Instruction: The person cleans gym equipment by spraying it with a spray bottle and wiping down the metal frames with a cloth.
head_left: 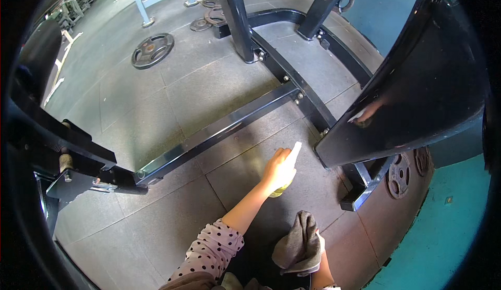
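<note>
My left hand [277, 169] is stretched forward, gripping a spray bottle. The bottle's white spray head [296, 149] points away from me, and a bit of its yellowish body [278, 191] shows under the palm. Ahead and to the right of that hand stands a glossy black curved panel [407, 98] of a gym machine, with a small gap between it and the nozzle. Low in the view, my right hand [322, 243] holds a grey-brown cloth [298, 247], which hangs in folds and hides most of the fingers.
A black steel floor beam [219, 135] crosses in front of me and joins the machine's base frame [289, 72]. One weight plate [152, 50] lies on the rubber-tiled floor [172, 227]. More plates [398, 176] lean by the teal wall [438, 227]. Machine parts [74, 160] stand at left.
</note>
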Available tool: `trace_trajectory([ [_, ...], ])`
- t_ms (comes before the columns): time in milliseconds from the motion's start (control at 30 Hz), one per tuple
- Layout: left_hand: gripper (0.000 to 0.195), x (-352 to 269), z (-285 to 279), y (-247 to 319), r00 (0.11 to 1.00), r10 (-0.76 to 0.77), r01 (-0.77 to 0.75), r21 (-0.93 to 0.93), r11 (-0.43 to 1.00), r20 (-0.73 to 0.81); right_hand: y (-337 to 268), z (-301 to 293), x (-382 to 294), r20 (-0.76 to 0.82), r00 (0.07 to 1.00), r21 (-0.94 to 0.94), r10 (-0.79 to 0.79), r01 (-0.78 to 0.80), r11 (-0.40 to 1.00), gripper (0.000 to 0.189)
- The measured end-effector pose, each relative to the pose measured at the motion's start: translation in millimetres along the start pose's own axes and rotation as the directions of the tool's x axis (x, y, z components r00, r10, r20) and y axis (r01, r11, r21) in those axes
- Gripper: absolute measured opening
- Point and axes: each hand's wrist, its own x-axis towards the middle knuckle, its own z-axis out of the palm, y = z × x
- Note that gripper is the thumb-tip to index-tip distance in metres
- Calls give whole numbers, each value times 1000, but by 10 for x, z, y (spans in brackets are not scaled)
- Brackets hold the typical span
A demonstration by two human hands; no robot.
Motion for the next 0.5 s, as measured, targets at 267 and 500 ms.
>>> trace_trajectory([
  [267, 35, -158, -108, -15, 954, -113, 77, -138, 987, -276, -669, 783, 252, -113, 992, 575, -48, 104, 812, 59],
  [500, 26, -977, -233, -186, 811, -308, 302, -94, 949, -497, -1603, 1468, 1355, -192, 936, 646, -294, 346, 680, 58],
])
